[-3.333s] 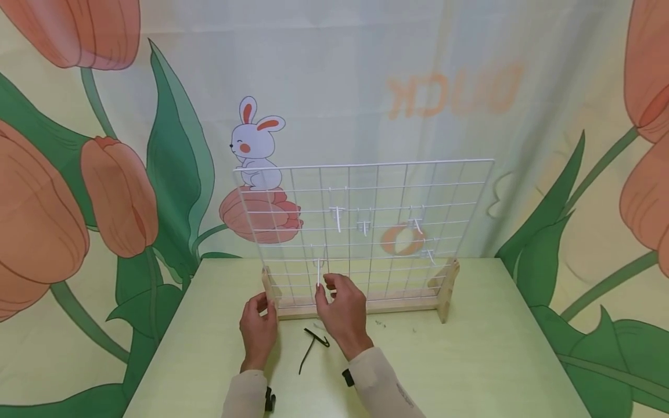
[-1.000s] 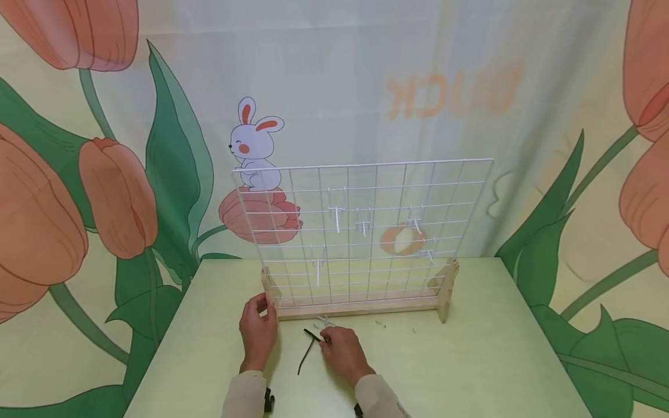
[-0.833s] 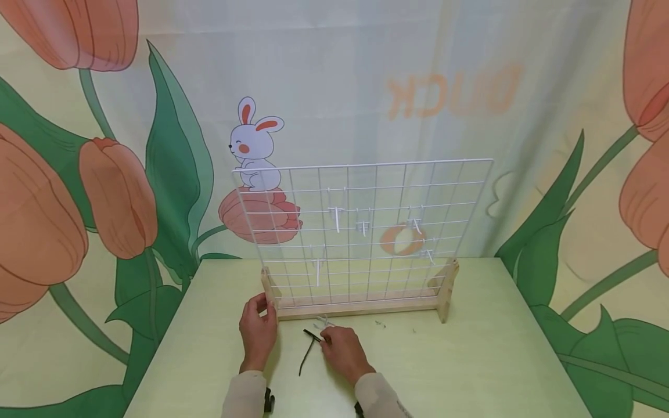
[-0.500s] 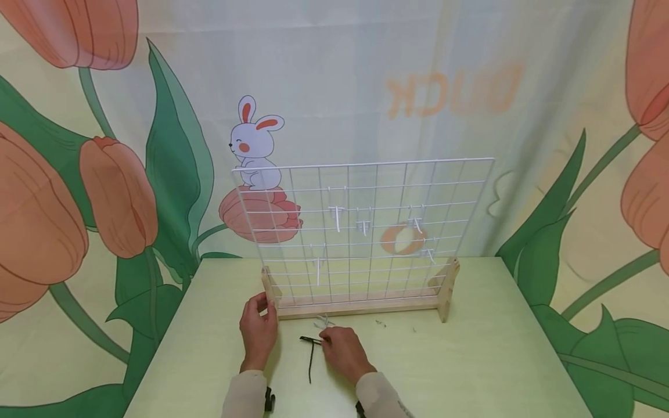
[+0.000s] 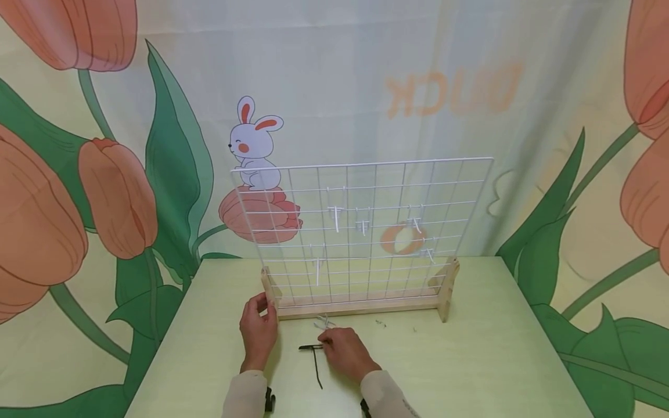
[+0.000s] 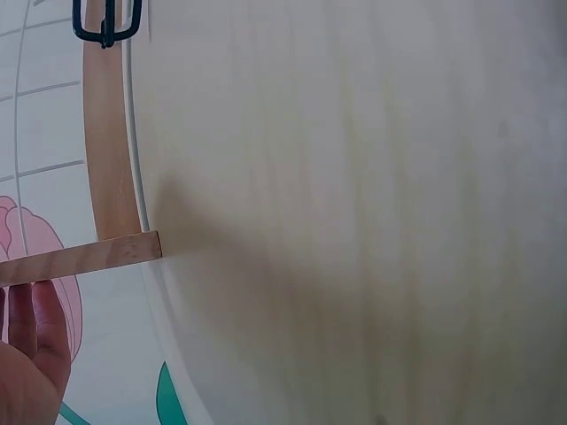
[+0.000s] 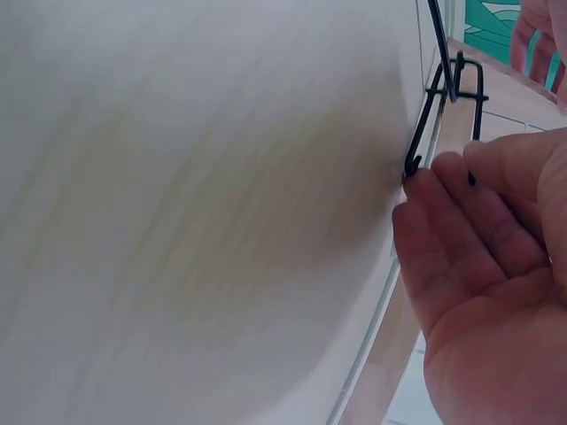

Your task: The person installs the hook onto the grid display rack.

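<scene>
My left hand (image 5: 258, 331) touches the outer side of the left leg of a wooden stand (image 5: 360, 306), its fingertips against the wood in the left wrist view; the thumb is hidden there. The stand holds a white wire grid (image 5: 360, 232) upright. My right hand (image 5: 347, 351) pinches a black wire hook (image 5: 316, 366) between thumb and fingers, just over the table in front of the stand. In the right wrist view, the black wire hook (image 7: 427, 115) shows a double-wire frame and one long prong.
Several white hooks (image 5: 336, 217) hang on the grid. Some small clear or white pieces (image 5: 325, 321) lie at the stand's front edge, and tiny bits (image 5: 381, 323) lie to their right. A printed curtain (image 5: 334, 87) hangs behind the pale table (image 5: 496, 360).
My right hand has left the lower-left white hook and come down to the black wire hook. It now pinches and has turned the black hook. The left hand stays put.
</scene>
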`<state>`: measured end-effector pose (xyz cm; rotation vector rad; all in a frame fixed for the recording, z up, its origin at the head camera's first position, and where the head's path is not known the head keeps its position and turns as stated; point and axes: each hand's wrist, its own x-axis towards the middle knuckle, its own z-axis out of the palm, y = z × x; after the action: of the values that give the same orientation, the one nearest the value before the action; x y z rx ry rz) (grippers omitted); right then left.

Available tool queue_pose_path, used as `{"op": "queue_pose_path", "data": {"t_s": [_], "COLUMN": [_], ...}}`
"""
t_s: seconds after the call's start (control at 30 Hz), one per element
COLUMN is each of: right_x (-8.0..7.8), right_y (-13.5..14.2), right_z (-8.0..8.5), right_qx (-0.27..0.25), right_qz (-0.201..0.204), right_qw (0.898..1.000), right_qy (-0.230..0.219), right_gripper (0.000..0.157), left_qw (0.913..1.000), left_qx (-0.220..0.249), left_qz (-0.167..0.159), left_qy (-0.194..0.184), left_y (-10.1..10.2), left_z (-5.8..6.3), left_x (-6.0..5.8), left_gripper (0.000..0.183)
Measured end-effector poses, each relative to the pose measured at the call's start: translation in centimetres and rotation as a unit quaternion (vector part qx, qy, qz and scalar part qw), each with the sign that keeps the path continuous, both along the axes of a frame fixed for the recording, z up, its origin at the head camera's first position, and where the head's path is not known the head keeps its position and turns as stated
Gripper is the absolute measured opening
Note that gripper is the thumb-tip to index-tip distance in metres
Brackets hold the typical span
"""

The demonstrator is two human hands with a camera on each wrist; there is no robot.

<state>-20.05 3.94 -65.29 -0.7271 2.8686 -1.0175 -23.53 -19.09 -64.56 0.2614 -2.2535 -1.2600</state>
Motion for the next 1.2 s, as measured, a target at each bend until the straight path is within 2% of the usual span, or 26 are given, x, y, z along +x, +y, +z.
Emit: {"op": "queue_pose_path", "data": {"t_s": [0.13, 0.27, 0.43, 0.57, 0.67, 0.8, 1.0, 1.13, 1.2], "right_x": [-0.1, -0.2, 0.0, 0.5, 0.9, 1.5, 2.5, 3.1, 3.5], "right_y": [0.5, 0.8, 0.9, 1.1, 1.2, 1.2, 0.7, 0.1, -0.1], "right_z": [0.0, -0.2, -0.2, -0.4, -0.5, -0.5, 0.2, 0.4, 0.5], "right_qx": [-0.013, -0.019, -0.015, -0.026, -0.061, -0.107, -0.136, -0.137, -0.136], "right_qz": [0.023, 0.041, 0.037, -0.008, -0.055, -0.108, -0.185, -0.216, -0.219], "right_qw": [0.999, 0.999, 0.999, 0.999, 0.996, 0.988, 0.972, 0.963, 0.961], "right_qy": [-0.019, -0.016, -0.015, -0.029, -0.032, -0.026, -0.060, -0.084, -0.097], "right_gripper": [0.019, 0.020, 0.027, 0.033, 0.034, 0.030, 0.025, 0.017, 0.015], "left_qw": [1.0000, 1.0000, 1.0000, 1.0000, 1.0000, 1.0000, 0.9999, 0.9999, 1.0000], "left_qx": [0.002, 0.004, 0.007, 0.005, 0.002, -0.003, -0.006, -0.003, -0.001], "left_qz": [0.001, -0.002, -0.004, -0.002, 0.000, 0.005, 0.000, -0.001, 0.000], "left_qy": [0.001, 0.002, 0.001, 0.004, 0.006, 0.007, 0.014, 0.010, 0.008], "left_y": [0.1, 0.1, 0.1, 0.1, 0.1, 0.0, -0.3, -0.2, -0.2], "left_z": [0.0, 0.0, -0.1, -0.1, -0.1, -0.3, -0.4, -0.3, -0.3], "left_x": [0.1, 0.2, 0.2, 0.2, 0.1, -0.1, -0.4, -0.3, -0.2], "left_gripper": [0.028, 0.028, 0.028, 0.028, 0.027, 0.026, 0.026, 0.027, 0.027]}}
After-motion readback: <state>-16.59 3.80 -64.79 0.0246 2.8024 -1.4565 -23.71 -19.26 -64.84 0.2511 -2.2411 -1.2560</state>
